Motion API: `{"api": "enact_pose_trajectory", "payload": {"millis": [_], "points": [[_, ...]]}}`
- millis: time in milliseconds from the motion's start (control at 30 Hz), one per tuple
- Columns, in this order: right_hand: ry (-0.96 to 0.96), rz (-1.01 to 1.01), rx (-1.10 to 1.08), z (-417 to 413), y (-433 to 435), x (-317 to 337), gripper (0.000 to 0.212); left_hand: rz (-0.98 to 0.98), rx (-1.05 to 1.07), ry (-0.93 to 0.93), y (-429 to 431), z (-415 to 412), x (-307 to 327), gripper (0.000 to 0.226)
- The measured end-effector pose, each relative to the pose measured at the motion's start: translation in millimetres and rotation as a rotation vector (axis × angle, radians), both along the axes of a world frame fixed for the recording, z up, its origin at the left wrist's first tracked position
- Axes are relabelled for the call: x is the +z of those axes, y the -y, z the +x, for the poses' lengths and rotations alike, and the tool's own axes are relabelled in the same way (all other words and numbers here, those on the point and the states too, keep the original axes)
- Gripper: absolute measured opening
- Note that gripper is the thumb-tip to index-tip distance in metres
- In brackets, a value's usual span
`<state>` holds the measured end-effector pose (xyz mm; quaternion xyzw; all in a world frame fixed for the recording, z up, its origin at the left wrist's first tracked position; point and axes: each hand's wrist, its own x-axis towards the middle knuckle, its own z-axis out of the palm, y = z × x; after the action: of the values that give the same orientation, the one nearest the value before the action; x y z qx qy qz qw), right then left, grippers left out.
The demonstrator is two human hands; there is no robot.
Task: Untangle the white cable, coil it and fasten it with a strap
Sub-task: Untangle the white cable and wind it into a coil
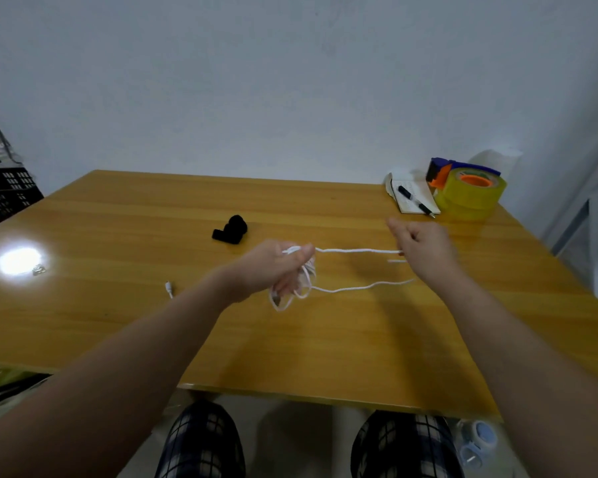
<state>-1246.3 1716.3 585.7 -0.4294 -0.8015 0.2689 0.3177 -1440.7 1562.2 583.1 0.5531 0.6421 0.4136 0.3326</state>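
Wooden table (118, 219) by grey wall (256, 81); both hands' fingers (304, 251) grip white cable (356, 250).

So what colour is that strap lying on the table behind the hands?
Black. The strap shows best in the head view, loosely rolled on the wooden table.

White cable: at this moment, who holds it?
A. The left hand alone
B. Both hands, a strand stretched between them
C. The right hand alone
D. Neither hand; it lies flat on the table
B: the left hand grips a bunch of loops of the white cable, and a taut strand runs from it across to the right hand, above the table.
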Motion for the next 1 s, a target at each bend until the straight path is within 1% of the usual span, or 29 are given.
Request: {"api": "enact_pose_trajectory", "payload": {"millis": [33, 67, 133, 233, 333, 367, 400, 500, 533, 567, 600, 633, 700, 733, 767, 833, 867, 933, 1000], "points": [[0.057, 0.003, 0.023, 1.7, -1.5, -1.2, 0.052, -0.005, -0.023, 0.11, 2.1, 3.6, -1.2, 0.048], [0.068, -0.001, 0.078, 1.7, -0.7, -2.3, 0.052, -0.013, -0.022, 0.249, 2.2, 7.4, -1.6, 0.048], [-0.037, -0.049, 0.228, -0.2, 5.5, -3.8, 0.046, -0.004, 0.002, 0.535, -2.5, 10.6, 2.5, 0.049], [-0.134, -0.114, 0.378, -4.6, 13.0, -6.7, 0.025, 0.072, 0.063, 0.781, -12.6, 2.8, 8.6, 0.056], [-0.182, -0.119, 0.362, -9.0, 12.6, -14.1, 0.008, 0.134, 0.12, 0.972, -17.3, -2.5, 14.8, 0.051], [-0.23, -0.15, 0.343, -10.7, 12.2, -17.0, 0.01, 0.146, 0.141, 0.997, -17.8, -2.6, 15.6, 0.05], [-0.314, -0.24, 0.339, -12.7, 12.4, -19.6, 0.013, 0.155, 0.155, 0.988, -17.1, -1.8, 17.1, 0.05], [-0.621, -0.668, 0.344, -17.7, 16.7, -21.1, 0.017, 0.13, 0.108, 0.862, -12.8, 2.4, 22.2, 0.047], [-0.66, -0.739, 0.327, -18.9, 16.9, -21.5, 0.016, 0.114, 0.083, 0.83, -10.9, 5.5, 25.0, 0.046], [-0.646, -0.758, 0.296, -20.6, 16.5, -21.9, 0.015, 0.1, 0.068, 0.818, -9.7, 8.6, 26.6, 0.045], [-0.584, -0.729, 0.251, -23.1, 16.0, -22.1, 0.016, 0.096, 0.064, 0.837, -8.7, 12.1, 28.3, 0.043], [-0.484, -0.66, 0.187, -25.8, 16.7, -21.6, 0.019, 0.103, 0.069, 0.884, -8.6, 15.8, 29.6, 0.041], [-0.261, -0.43, 0.048, -32.5, 17.0, -21.7, 0.033, 0.13, 0.091, 0.963, -8.8, 22.6, 33.2, 0.039], [-0.121, -0.292, 0.011, -34.8, 16.5, -22.5, 0.042, 0.139, 0.088, 0.972, -9.3, 24.9, 35.2, 0.037], [0.059, -0.172, 0.008, -36.4, 16.7, -24.1, 0.05, 0.146, 0.068, 0.974, -10.4, 26.2, 36.9, 0.036], [0.432, -0.017, 0.042, -38.2, 21.7, -27.2, 0.06, 0.151, -0.003, 0.977, -11.6, 29.5, 40.7, 0.033], [0.562, 0.034, 0.062, -38.9, 24.2, -28.7, 0.063, 0.141, -0.032, 0.984, -11.5, 31.8, 42.0, 0.032], [0.689, 0.091, 0.088, -40.9, 27.6, -30.5, 0.068, 0.111, -0.054, 0.98, -11.6, 33.3, 40.2, 0.027], [0.747, 0.126, 0.094, -40.9, 29.5, -30.7, 0.071, 0.093, -0.032, 0.976, -12.0, 32.0, 37.1, 0.024]]}}
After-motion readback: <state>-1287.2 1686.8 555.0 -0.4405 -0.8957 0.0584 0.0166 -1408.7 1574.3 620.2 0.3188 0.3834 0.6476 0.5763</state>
